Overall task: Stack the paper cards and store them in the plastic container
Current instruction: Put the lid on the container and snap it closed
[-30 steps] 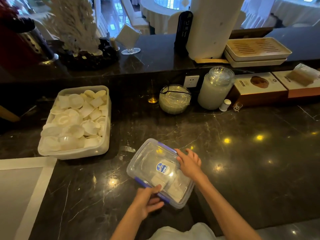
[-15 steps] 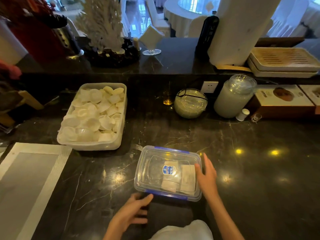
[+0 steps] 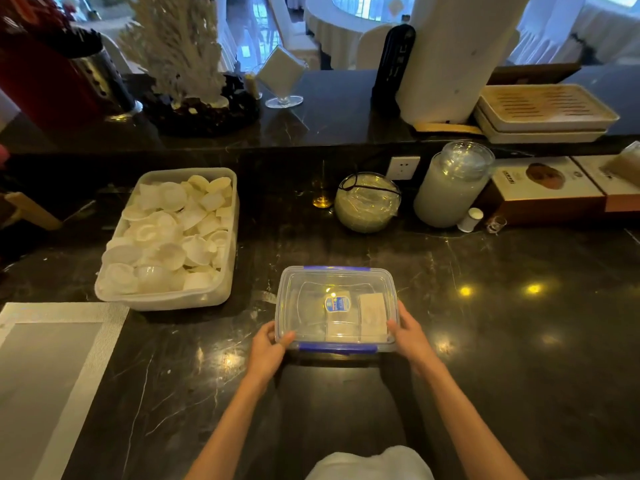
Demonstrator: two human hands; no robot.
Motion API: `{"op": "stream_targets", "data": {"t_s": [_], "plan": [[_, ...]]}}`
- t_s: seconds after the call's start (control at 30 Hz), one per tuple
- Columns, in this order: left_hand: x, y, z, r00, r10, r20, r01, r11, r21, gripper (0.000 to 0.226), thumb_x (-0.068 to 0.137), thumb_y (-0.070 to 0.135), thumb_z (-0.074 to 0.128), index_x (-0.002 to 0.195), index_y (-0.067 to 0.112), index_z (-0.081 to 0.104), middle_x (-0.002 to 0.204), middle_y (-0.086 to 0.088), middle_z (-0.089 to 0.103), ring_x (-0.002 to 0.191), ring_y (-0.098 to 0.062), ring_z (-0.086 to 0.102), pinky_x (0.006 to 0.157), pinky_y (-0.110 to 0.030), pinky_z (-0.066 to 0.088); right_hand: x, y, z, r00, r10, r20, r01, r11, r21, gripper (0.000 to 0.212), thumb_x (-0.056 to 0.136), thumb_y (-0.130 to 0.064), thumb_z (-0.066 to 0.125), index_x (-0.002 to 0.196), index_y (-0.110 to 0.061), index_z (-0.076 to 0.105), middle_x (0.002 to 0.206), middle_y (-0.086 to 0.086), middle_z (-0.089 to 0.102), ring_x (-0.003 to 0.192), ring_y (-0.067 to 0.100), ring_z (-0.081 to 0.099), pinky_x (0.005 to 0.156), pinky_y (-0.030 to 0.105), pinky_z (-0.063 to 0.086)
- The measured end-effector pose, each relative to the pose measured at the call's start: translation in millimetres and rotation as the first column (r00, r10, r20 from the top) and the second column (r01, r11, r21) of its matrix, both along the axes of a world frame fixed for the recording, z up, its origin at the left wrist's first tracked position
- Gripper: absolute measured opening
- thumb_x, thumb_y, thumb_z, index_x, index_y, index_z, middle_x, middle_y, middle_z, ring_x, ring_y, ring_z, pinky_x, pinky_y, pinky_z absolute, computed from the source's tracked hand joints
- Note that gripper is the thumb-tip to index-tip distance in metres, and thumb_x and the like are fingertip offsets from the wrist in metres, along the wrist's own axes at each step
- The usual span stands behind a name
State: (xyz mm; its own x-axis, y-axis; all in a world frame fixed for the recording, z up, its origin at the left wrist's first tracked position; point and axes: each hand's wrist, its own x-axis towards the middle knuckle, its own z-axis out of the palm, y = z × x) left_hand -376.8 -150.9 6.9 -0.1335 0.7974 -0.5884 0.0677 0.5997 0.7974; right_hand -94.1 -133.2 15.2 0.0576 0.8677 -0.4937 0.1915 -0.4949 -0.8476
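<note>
A clear plastic container with a lid on and blue clips front and back sits square on the dark marble counter. Through the lid I see pale paper cards stacked in its right half, beside a blue label. My left hand grips the container's near left corner. My right hand holds its near right corner.
A white bin heaped with white paper cups stands to the left. A grey placemat lies at the near left. Behind stand a glass bowl, a tall lidded jar, a small white bottle and brown boxes.
The container has turned from slanted to square with the counter edge. My left hand came up from the counter onto its left corner; my right hand slid to its right corner.
</note>
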Motion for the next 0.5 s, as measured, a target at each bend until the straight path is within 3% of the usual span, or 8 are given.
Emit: {"op": "stream_targets", "data": {"t_s": [0.07, 0.1, 0.17, 0.23, 0.3, 0.37, 0.43, 0.5], "plan": [[4.0, 0.6, 0.1, 0.998, -0.033, -0.045, 0.033, 0.999, 0.005, 0.059, 0.093, 0.021, 0.064, 0.146, 0.010, 0.038, 0.131, -0.012, 0.062, 0.103, -0.015, 0.066, 0.079, -0.023, 0.057, 1.6, 6.8, 1.1, 1.000, 0.012, 0.013, -0.011, 1.000, -0.013, 0.052, 0.103, -0.016, 0.045, 0.152, -0.027, 0.031, 0.147, 0.007, 0.051, 0.128, 0.019, 0.054, 0.105, 0.044, 0.049], [7.1, -2.7, -1.3, 0.993, -0.048, -0.112, 0.050, 0.999, 0.015, 0.066, 0.094, 0.025, 0.063, 0.150, 0.011, 0.032, 0.141, -0.014, 0.055, 0.115, -0.021, 0.062, 0.088, -0.027, 0.055, 1.4, 5.4, 0.5, 0.999, 0.014, 0.051, -0.014, 1.000, -0.001, 0.055, 0.103, -0.017, 0.046, 0.154, -0.024, 0.027, 0.151, 0.008, 0.046, 0.133, 0.020, 0.050, 0.108, 0.044, 0.045], [14.6, -14.2, -5.5, 0.939, -0.074, -0.336, 0.107, 0.991, 0.078, 0.078, 0.096, 0.032, 0.059, 0.157, 0.018, 0.014, 0.161, -0.011, 0.027, 0.145, -0.028, 0.034, 0.112, -0.042, 0.037, -0.1, -6.3, -2.6, 0.960, 0.019, 0.279, -0.041, 0.996, 0.073, 0.064, 0.103, -0.028, 0.046, 0.158, -0.024, 0.015, 0.162, 0.007, 0.025, 0.145, 0.023, 0.033, 0.112, 0.042, 0.037], [24.8, -27.8, -11.3, 0.782, -0.146, -0.606, 0.309, 0.935, 0.173, 0.081, 0.098, 0.037, 0.053, 0.157, 0.031, -0.003, 0.166, -0.001, -0.006, 0.153, -0.024, -0.003, 0.122, -0.045, 0.010, -3.8, -25.9, -8.9, 0.786, 0.075, 0.614, -0.218, 0.962, 0.162, 0.067, 0.101, -0.042, 0.042, 0.158, -0.032, 0.007, 0.167, -0.002, 0.003, 0.153, 0.021, 0.009, 0.119, 0.045, 0.023], [33.8, -35.4, -18.6, 0.541, -0.228, -0.810, 0.568, 0.808, 0.152, 0.080, 0.098, 0.043, 0.044, 0.153, 0.038, -0.013, 0.163, 0.003, -0.024, 0.149, -0.020, -0.026, 0.122, -0.044, -0.011, -8.8, -40.0, -18.0, 0.586, 0.188, 0.788, -0.451, 0.884, 0.125, 0.067, 0.100, -0.052, 0.035, 0.155, -0.042, -0.003, 0.164, -0.008, -0.011, 0.153, 0.020, -0.008, 0.123, 0.044, 0.007], [39.4, -34.4, -23.6, 0.357, -0.273, -0.893, 0.697, 0.714, 0.061, 0.077, 0.097, 0.049, 0.041, 0.154, 0.037, -0.009, 0.163, 0.001, -0.022, 0.149, -0.023, -0.027, 0.120, -0.043, -0.022, -12.5, -43.0, -27.1, 0.474, 0.287, 0.832, -0.548, 0.836, 0.024, 0.069, 0.098, -0.060, 0.030, 0.153, -0.045, -0.010, 0.162, -0.008, -0.021, 0.151, 0.022, -0.020, 0.122, 0.044, -0.002], [41.8, -24.7, -26.4, 0.305, -0.281, -0.910, 0.719, 0.694, 0.027, 0.077, 0.095, 0.051, 0.043, 0.156, 0.033, -0.002, 0.164, -0.002, -0.015, 0.150, -0.027, -0.021, 0.117, -0.044, -0.021, -12.2, -32.9, -32.1, 0.445, 0.302, 0.843, -0.560, 0.829, -0.001, 0.070, 0.097, -0.063, 0.028, 0.152, -0.045, -0.011, 0.162, -0.006, -0.023, 0.150, 0.022, -0.025, 0.122, 0.046, -0.003], [42.7, -7.2, -26.9, 0.280, -0.305, -0.910, 0.722, 0.692, -0.010, 0.077, 0.095, 0.054, 0.037, 0.154, 0.035, -0.009, 0.163, -0.002, -0.021, 0.148, -0.027, -0.027, 0.118, -0.046, -0.019, -9.0, -12.7, -33.0, 0.441, 0.281, 0.853, -0.559, 0.829, 0.016, 0.069, 0.097, -0.064, 0.026, 0.152, -0.046, -0.009, 0.164, -0.006, -0.019, 0.150, 0.022, -0.024, 0.122, 0.047, -0.003]]}}
